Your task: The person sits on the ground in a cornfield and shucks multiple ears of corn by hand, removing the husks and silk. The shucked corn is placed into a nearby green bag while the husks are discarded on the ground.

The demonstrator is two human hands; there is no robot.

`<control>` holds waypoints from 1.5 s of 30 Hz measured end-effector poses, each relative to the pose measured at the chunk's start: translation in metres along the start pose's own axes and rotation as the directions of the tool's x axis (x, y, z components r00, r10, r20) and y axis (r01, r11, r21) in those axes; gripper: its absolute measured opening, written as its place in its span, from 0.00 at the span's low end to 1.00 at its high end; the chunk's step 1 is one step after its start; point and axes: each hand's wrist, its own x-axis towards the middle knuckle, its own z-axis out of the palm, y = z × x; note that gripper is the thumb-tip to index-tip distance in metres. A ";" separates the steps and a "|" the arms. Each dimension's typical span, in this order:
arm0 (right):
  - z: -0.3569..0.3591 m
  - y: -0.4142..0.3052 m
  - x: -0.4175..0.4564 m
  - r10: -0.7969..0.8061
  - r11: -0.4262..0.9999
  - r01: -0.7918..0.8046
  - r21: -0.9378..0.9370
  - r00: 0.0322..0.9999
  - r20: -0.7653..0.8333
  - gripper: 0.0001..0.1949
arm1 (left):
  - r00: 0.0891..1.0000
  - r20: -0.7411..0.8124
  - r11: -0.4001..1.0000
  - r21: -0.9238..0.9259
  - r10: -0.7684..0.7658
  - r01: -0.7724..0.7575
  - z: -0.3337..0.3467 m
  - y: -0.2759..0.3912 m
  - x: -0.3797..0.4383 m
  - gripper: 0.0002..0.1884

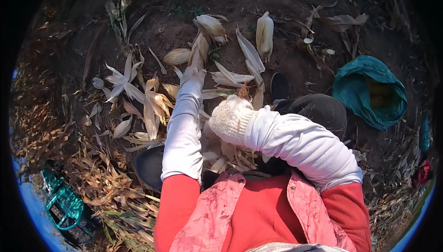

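Observation:
My left hand (193, 74) is stretched out low over the ground, at the near end of a dry, husk-covered corn ear (199, 48). It touches the husk or lies right against it; its fingers are not clear enough to show a grip. My right hand (231, 118), in a cream knitted glove, is bent in front of my body with its back to the view. Its fingers and anything inside them are hidden. A tuft of brown corn silk (244, 92) shows just beyond it. Another ear in its husk (211, 26) lies past the left hand, with a smaller one (177, 56) beside it.
An opened teal sack (369, 91) with yellowish contents stands at the right, beyond my bent knee (316, 111). A pale unhusked ear (264, 37) lies ahead. Peeled husks (126, 82) litter the soil at left. A green vehicle (69, 210) shows at the lower left.

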 end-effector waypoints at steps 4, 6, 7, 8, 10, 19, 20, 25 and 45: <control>-0.081 0.005 -0.001 -0.018 0.996 -0.010 0.092 0.955 0.296 0.16 | 0.994 0.067 0.951 0.293 0.081 -0.098 -0.054 0.067 0.045 0.24; -0.082 0.011 0.001 -0.021 0.997 -0.002 0.083 0.961 0.274 0.16 | 0.988 0.053 0.877 0.455 0.143 -0.151 -0.070 0.097 0.061 0.22; -0.079 0.014 0.005 -0.027 0.997 0.006 0.080 0.963 0.268 0.16 | 0.983 0.050 0.830 0.530 0.176 -0.176 -0.070 0.106 0.076 0.21; -0.078 0.017 0.008 -0.033 0.997 0.013 0.079 0.965 0.262 0.16 | 0.972 0.037 0.798 0.564 0.232 -0.212 -0.070 0.112 0.092 0.21; -0.084 0.015 0.013 -0.027 0.995 -0.002 0.098 0.956 0.293 0.16 | 0.942 0.017 0.732 0.624 0.336 -0.272 -0.059 0.111 0.130 0.22; -0.096 0.036 0.027 -0.089 0.975 -0.015 0.223 0.890 0.448 0.19 | 0.962 0.227 0.540 0.795 0.154 -0.274 -0.067 0.138 0.186 0.22; -0.094 0.036 0.025 -0.075 0.980 -0.013 0.198 0.900 0.429 0.19 | 0.953 0.258 0.486 0.820 0.158 -0.302 -0.073 0.140 0.182 0.21; -0.084 0.030 0.020 -0.104 0.973 0.025 0.231 0.935 0.339 0.18 | 0.908 0.419 0.421 0.819 0.023 -0.389 -0.106 0.131 0.163 0.23; -0.041 0.005 0.013 -0.098 0.993 0.071 0.098 0.944 0.316 0.12 | 0.918 0.379 0.849 0.517 -0.114 -0.108 -0.059 -0.014 -0.051 0.32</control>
